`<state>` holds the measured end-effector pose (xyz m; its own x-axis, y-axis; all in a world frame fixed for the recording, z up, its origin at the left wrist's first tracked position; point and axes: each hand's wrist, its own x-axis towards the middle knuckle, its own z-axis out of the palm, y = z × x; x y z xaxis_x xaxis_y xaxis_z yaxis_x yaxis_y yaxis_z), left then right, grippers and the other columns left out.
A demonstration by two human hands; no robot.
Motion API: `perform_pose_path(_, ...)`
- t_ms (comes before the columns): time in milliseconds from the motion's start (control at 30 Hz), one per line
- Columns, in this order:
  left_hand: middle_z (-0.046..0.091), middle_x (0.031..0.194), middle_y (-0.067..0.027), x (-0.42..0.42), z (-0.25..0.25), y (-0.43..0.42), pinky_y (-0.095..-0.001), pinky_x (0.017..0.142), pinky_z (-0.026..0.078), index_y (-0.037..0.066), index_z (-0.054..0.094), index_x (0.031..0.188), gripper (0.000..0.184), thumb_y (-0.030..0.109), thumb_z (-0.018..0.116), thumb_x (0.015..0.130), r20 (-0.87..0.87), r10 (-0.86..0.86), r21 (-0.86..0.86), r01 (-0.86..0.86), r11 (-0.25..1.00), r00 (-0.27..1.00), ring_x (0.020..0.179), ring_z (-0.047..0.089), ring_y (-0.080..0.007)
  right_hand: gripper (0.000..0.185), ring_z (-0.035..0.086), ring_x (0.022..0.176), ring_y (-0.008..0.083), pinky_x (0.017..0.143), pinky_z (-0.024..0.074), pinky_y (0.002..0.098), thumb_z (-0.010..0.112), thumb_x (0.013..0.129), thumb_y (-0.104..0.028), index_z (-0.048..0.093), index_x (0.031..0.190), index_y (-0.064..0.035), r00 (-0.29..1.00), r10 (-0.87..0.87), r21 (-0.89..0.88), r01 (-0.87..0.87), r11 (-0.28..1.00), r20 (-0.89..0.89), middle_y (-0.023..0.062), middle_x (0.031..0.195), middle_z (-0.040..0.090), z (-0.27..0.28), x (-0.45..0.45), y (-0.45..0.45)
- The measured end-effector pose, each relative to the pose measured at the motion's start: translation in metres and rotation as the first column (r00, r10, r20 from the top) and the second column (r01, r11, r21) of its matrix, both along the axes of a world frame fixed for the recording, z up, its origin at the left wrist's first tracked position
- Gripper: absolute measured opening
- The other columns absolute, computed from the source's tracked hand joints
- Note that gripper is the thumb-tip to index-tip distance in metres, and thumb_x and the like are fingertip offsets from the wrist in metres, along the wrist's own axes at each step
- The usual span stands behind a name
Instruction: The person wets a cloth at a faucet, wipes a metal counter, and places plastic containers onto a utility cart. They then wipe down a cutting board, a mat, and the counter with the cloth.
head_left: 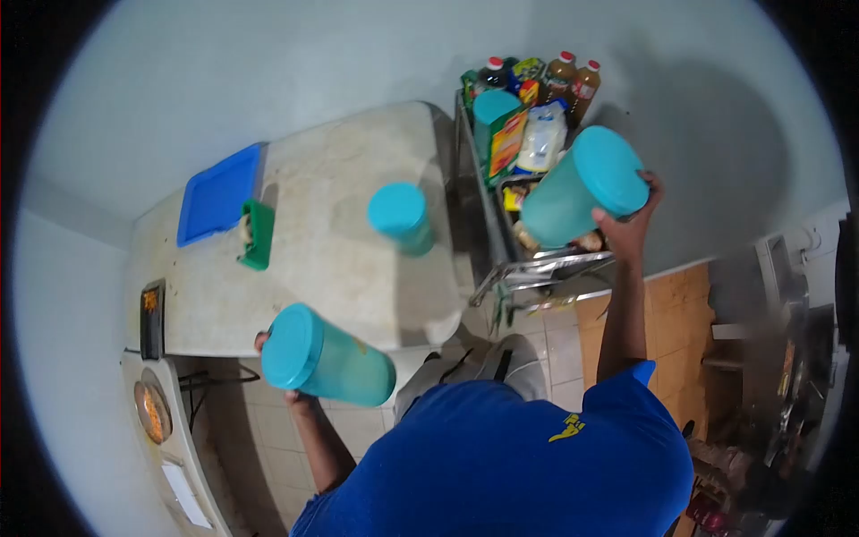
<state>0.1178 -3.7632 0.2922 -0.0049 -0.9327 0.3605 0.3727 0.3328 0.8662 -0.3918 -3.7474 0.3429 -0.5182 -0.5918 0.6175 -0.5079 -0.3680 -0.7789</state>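
Note:
My left hand (295, 394) is closed round the lid end of a teal canister (349, 362), which lies tilted on its side in the air by the table's front edge. Over the metal cart (488, 210), my right hand (631, 219) grips a larger teal canister (564, 201) near its lid, also tilted. Between the two, a smaller teal-lidded container (401, 215) stands on the pale table (322, 179), touched by neither hand.
A blue tray (219, 195) and a green holder (258, 234) are at the table's left. Bottles (560, 76), packets (541, 139) and another teal container (495, 112) crowd the cart. A dark tray (152, 322) and a round plate (154, 412) sit far left.

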Motion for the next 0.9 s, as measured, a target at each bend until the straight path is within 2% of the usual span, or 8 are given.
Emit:
perform_pose_path(100,0.041,0.122,-0.0095,-0.044,0.004,-0.008,-0.0439,0.091,0.041,0.014,0.029,0.129,0.095,0.055,0.073,0.056,0.082,0.107,-0.058,-0.103,0.993,0.991,0.11,0.044,-0.0288,0.093,0.043,0.109,0.027,0.089,0.0395,0.0402,0.087,0.048,-0.026,0.031,0.12,-0.0105,0.91,-0.272,-0.049,0.27,0.962,-0.312,0.0127,0.115,0.038,0.007,-0.101,-0.054)
perform_pose_path(200,0.04,0.117,-0.0095,-0.091,0.001,0.0,-0.0445,0.092,0.04,0.009,0.031,0.126,0.105,0.078,0.06,0.053,0.192,0.395,-0.063,-0.39,0.919,0.898,0.108,0.043,-0.0272,0.087,0.044,0.107,0.0262,0.09,0.0383,0.0395,0.086,0.052,-0.024,0.033,0.118,-0.0049,0.84,-0.267,-0.04,0.282,0.959,-0.473,0.0142,0.115,0.04,0.001,-0.176,-0.115)
perform_pose_path(300,0.039,0.121,-0.01,-0.153,0.015,0.008,-0.0456,0.093,0.041,0.008,0.031,0.126,0.104,0.08,0.054,0.055,0.203,0.456,-0.013,-0.463,0.886,0.866,0.112,0.042,-0.0285,0.085,0.044,0.108,0.0283,0.09,0.0387,0.0398,0.086,0.051,-0.026,0.035,0.117,-0.0045,0.86,-0.262,-0.042,0.272,0.961,-0.438,0.0146,0.113,0.042,-0.041,-0.237,-0.178)
perform_pose_path(333,0.034,0.129,-0.0114,-0.126,-0.016,0.019,-0.0481,0.093,0.041,0.008,0.03,0.128,0.104,0.081,0.051,0.057,0.224,0.416,-0.112,-0.401,0.909,0.881,0.117,0.04,-0.0311,0.085,0.045,0.107,0.0295,0.09,0.039,0.0405,0.087,0.051,-0.027,0.037,0.116,-0.0046,0.866,-0.277,0.008,0.308,0.951,-0.417,0.0151,0.112,0.043,-0.05,-0.241,-0.191)
perform_pose_path(400,0.032,0.131,-0.0116,-0.164,-0.013,0.031,-0.0494,0.093,0.041,0.007,0.029,0.13,0.106,0.082,0.049,0.058,0.291,0.616,-0.11,-0.614,0.782,0.732,0.118,0.04,-0.0322,0.085,0.045,0.107,0.0306,0.09,0.0391,0.0411,0.086,0.051,-0.029,0.037,0.115,-0.0045,0.883,-0.231,0.063,0.28,0.958,-0.41,0.016,0.113,0.043,-0.079,-0.255,-0.213)
perform_pose_path(500,0.032,0.13,-0.0111,-0.197,-0.004,0.026,-0.0506,0.092,0.041,0.006,0.027,0.132,0.107,0.081,0.049,0.058,0.248,0.664,-0.131,-0.655,0.745,0.706,0.115,0.042,-0.0336,0.084,0.047,0.106,0.0322,0.089,0.0397,0.0414,0.086,0.051,-0.033,0.037,0.114,-0.0046,0.918,-0.23,0.148,0.289,0.946,-0.324,0.0172,0.113,0.045,-0.121,-0.26,-0.226)
perform_pose_path(667,0.033,0.131,-0.0174,-0.243,0.019,-0.012,-0.051,0.092,0.041,0.008,0.025,0.133,0.102,0.071,0.058,0.06,0.245,0.482,-0.287,-0.412,0.865,0.841,0.115,0.042,-0.0359,0.082,0.048,0.104,0.0336,0.088,0.0404,0.0414,0.085,0.052,-0.037,0.038,0.11,-0.005,0.941,-0.285,0.286,0.328,0.9,-0.18,0.0191,0.11,0.047,-0.166,-0.262,-0.237)
perform_pose_path(900,0.038,0.121,-0.0139,-0.339,0.064,-0.099,-0.0467,0.093,0.042,0.009,0.027,0.126,0.097,0.062,0.069,0.057,0.333,0.517,-0.316,-0.423,0.849,0.788,0.111,0.044,-0.0316,0.079,0.047,0.106,0.0379,0.086,0.0406,0.0438,0.084,0.054,-0.04,0.04,0.11,-0.0043,0.893,-0.144,0.325,0.3,0.897,-0.426,0.0221,0.112,0.047,-0.165,-0.274,-0.214)
